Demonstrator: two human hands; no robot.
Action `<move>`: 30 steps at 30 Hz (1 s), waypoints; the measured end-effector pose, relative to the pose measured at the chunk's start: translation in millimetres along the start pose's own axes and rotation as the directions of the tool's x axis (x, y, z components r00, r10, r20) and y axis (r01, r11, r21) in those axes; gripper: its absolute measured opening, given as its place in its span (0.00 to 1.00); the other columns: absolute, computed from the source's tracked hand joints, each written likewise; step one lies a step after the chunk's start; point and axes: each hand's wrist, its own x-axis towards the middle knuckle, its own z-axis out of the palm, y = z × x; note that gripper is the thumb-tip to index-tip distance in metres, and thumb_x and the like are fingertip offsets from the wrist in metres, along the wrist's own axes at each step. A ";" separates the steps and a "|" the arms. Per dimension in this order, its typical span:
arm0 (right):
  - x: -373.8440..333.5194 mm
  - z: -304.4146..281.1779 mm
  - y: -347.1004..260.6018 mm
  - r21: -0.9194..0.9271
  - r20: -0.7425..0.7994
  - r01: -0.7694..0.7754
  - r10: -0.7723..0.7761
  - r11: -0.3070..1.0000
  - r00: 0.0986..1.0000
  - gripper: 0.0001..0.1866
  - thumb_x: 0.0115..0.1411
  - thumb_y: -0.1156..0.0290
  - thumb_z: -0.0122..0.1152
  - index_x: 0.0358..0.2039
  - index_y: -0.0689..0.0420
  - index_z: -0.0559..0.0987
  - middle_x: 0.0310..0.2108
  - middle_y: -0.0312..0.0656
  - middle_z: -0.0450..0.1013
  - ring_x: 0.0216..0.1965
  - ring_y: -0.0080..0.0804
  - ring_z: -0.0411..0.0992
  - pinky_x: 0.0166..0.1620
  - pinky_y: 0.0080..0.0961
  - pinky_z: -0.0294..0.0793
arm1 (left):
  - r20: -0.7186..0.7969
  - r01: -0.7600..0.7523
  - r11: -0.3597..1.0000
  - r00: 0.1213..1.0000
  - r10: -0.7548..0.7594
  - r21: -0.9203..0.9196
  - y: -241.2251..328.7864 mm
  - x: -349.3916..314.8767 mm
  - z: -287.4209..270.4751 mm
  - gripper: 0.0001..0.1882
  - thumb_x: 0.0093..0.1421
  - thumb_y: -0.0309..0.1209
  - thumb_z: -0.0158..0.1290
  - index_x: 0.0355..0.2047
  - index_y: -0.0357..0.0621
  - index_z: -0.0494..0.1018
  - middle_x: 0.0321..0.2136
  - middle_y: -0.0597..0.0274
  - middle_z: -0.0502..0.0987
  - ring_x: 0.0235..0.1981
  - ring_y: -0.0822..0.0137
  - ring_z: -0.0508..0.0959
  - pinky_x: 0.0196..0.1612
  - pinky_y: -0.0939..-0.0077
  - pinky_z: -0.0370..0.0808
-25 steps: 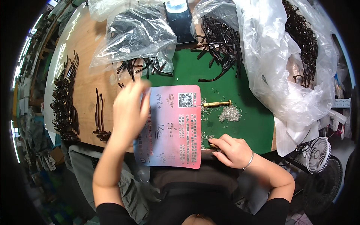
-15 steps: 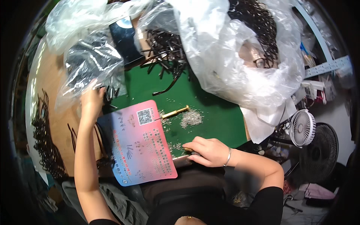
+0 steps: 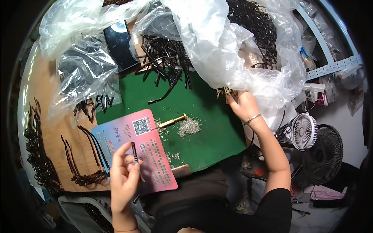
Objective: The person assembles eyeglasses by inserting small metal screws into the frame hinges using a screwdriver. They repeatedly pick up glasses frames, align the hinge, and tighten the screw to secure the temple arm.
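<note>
My left hand (image 3: 123, 180) is closed round a short dark eyeglass temple (image 3: 134, 151), its tip pointing up above a pink-and-blue printed mat (image 3: 163, 171). My right hand (image 3: 245, 108) reaches to the edge of the clear plastic bags (image 3: 272, 87), fingers closed at a cluster of small brass-coloured metal pieces (image 3: 222, 92); its fingertips are partly hidden. On the green mat (image 3: 217, 136) between my hands lie a brass-handled screwdriver (image 3: 173, 120) and a heap of tiny silvery screws (image 3: 189, 127).
Dark temples (image 3: 165, 58) lie piled at the back, beside a black phone-like slab (image 3: 121, 46). A clear bag (image 3: 85, 66) holds more. Assembled-looking dark frames (image 3: 42, 155) line the left edge; others (image 3: 91, 178) lie nearer. Right of the table stand a white fan (image 3: 304, 131) and a black fan (image 3: 323, 153).
My left hand has come back from the clear bag with a temple, over the printed mat. My right hand has moved from the table's near edge up and right to the brass-coloured pieces.
</note>
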 end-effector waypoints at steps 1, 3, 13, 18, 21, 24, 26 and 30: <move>1.5 1.5 -3.4 -0.080 -0.003 0.026 -0.026 0.996 1.000 0.17 0.51 0.64 0.58 0.36 0.65 0.71 0.23 0.55 0.72 0.27 0.55 0.71 0.31 0.43 0.68 | -0.036 -0.070 0.997 0.997 0.069 -0.027 -13.1 -1.1 7.4 0.25 0.59 0.17 0.44 0.56 0.35 0.55 0.31 0.64 0.70 0.22 0.83 0.68 0.21 0.91 0.65; 0.6 9.9 -11.4 -0.197 -0.010 0.058 -0.061 0.979 0.998 0.17 0.52 0.65 0.57 0.37 0.65 0.71 0.25 0.56 0.72 0.28 0.55 0.71 0.33 0.43 0.69 | 0.053 -0.009 0.998 0.999 0.012 -0.055 -20.2 -10.6 13.7 0.22 0.59 0.17 0.44 0.54 0.34 0.57 0.30 0.64 0.71 0.21 0.82 0.68 0.21 0.90 0.66; -36.5 3.3 -25.0 0.094 0.008 0.081 -0.082 0.992 0.997 0.12 0.53 0.67 0.56 0.35 0.60 0.73 0.29 0.52 0.71 0.32 0.50 0.71 0.37 0.39 0.71 | 0.224 0.073 0.995 0.971 -0.086 0.066 -31.6 -8.7 38.5 0.16 0.61 0.21 0.44 0.50 0.36 0.64 0.28 0.64 0.73 0.21 0.79 0.72 0.23 0.88 0.70; -19.6 9.9 -42.1 -0.154 0.135 0.140 -0.119 0.978 0.984 0.11 0.53 0.68 0.54 0.31 0.63 0.73 0.29 0.54 0.72 0.29 0.51 0.72 0.35 0.41 0.72 | 0.304 0.044 0.996 0.951 -0.064 0.075 -28.1 -5.1 60.6 0.16 0.61 0.21 0.43 0.51 0.35 0.63 0.31 0.60 0.75 0.21 0.78 0.73 0.23 0.86 0.73; -1.2 14.7 -49.6 -0.257 0.225 0.152 -0.094 0.954 0.970 0.11 0.50 0.68 0.52 0.28 0.65 0.71 0.28 0.57 0.72 0.30 0.55 0.72 0.37 0.44 0.72 | 0.308 -0.047 0.993 0.951 0.011 0.110 -31.1 -11.3 64.3 0.16 0.61 0.21 0.43 0.51 0.35 0.63 0.30 0.60 0.75 0.20 0.78 0.74 0.23 0.85 0.73; 10.7 11.3 -43.9 -0.216 0.309 0.217 -0.145 0.952 0.940 0.10 0.49 0.69 0.51 0.26 0.65 0.72 0.26 0.57 0.72 0.31 0.55 0.72 0.37 0.43 0.71 | 0.258 0.062 0.998 0.964 -0.067 0.026 -44.0 -18.7 58.8 0.16 0.62 0.21 0.43 0.51 0.35 0.63 0.30 0.60 0.75 0.20 0.78 0.74 0.24 0.85 0.73; 14.0 6.0 -40.0 -0.192 0.327 0.226 -0.155 0.955 0.932 0.10 0.50 0.69 0.51 0.26 0.64 0.72 0.25 0.57 0.72 0.30 0.54 0.71 0.36 0.43 0.70 | 0.236 0.116 0.993 0.965 -0.113 0.000 -44.8 -22.5 57.8 0.16 0.61 0.21 0.44 0.51 0.35 0.63 0.29 0.61 0.75 0.21 0.78 0.73 0.25 0.85 0.73; -11.2 -12.7 -52.4 -0.113 0.316 0.174 -0.131 0.978 0.940 0.08 0.49 0.71 0.55 0.27 0.63 0.72 0.26 0.53 0.73 0.30 0.48 0.73 0.35 0.36 0.72 | 0.224 0.074 0.997 0.972 -0.068 -0.016 -46.2 -25.7 58.5 0.16 0.61 0.21 0.45 0.51 0.36 0.65 0.28 0.63 0.75 0.22 0.80 0.73 0.25 0.86 0.72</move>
